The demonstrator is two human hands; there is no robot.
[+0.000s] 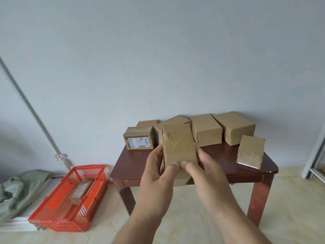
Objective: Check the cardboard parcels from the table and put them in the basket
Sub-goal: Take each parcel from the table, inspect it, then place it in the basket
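Holding a taped brown cardboard parcel upright above the near edge of the dark red-brown wooden table, the left hand grips its left side and the right hand grips its right side, with both thumbs pressed on the lower front face. Clear tape crosses that face; no writing shows on it.

Behind the held parcel, it hides part of a plain brown box standing on the table. To the left stands a small brown box with a white shipping label, bearing barcodes and bold dark lettering printed upside down, which I cannot read with certainty. Behind that one a low brown box with an orange line is mostly hidden. To the right stand two larger plain brown boxes and against the pale wall. Near the table's right front corner a tilted brown cardboard packet shows a white edge at its bottom.

On the tiled floor left of the table sits a red plastic slatted basket, and inside it lies a small brown parcel with a white label; the print is too small to read. Beside the basket a crumpled grey-green bag is cut off by the frame's left edge. A small tag with red marks hangs on the wall pipe, illegible.
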